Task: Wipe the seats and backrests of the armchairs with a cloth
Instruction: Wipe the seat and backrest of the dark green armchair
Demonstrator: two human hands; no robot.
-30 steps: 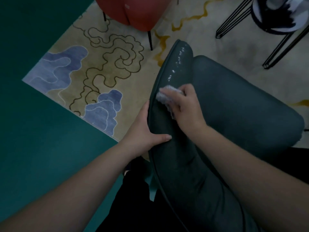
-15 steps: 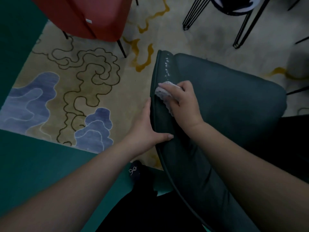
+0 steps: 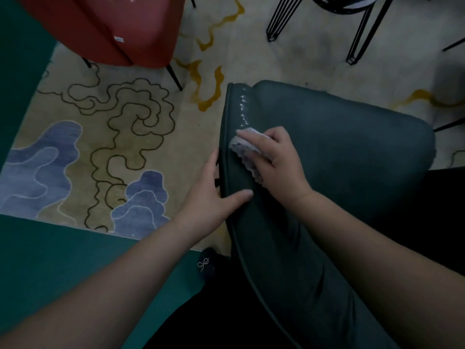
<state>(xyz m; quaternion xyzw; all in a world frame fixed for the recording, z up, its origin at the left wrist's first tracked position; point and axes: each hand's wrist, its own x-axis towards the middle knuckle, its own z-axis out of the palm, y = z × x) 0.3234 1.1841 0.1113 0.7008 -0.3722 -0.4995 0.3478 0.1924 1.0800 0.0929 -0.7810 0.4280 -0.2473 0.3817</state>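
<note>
- Because the top edge of the green armchair (image 3: 339, 152) backrest runs as a long ridge away from the person, from near the body up toward the far corner by the rug (image 3: 100, 127), the next wiping stroke depends on following that line rather than crossing it.
- The right hand (image 3: 274, 159) lies on this ridge with the cloth (image 3: 242, 147) under it; the fingers are fairly straight and press the pale, crumpled cloth flat against the upholstery, with the cloth's edge showing past the fingertips on the left side.
- Ahead of the cloth, a wet sheen (small bright glints in a row) runs up the ridge to the far corner, so that stretch looks already wiped; the stretch between the hand and the person's body looks duller, and I judge it to be the part left to do.
- The left hand (image 3: 214, 197) steadies the chair just behind and to the left of the right one: its thumb lies over the top of the ridge, while the fingers, held fairly straight, rest flat against the outer side.
- The right hand is the one nearer the cloth and the working one; the left one sits directly in the path of any stroke pulled back toward the body, so it would probably have to shift.
- A red armchair (image 3: 113, 28) stands beyond on the rug, well apart (whether it has been wiped I cannot tell).
</note>
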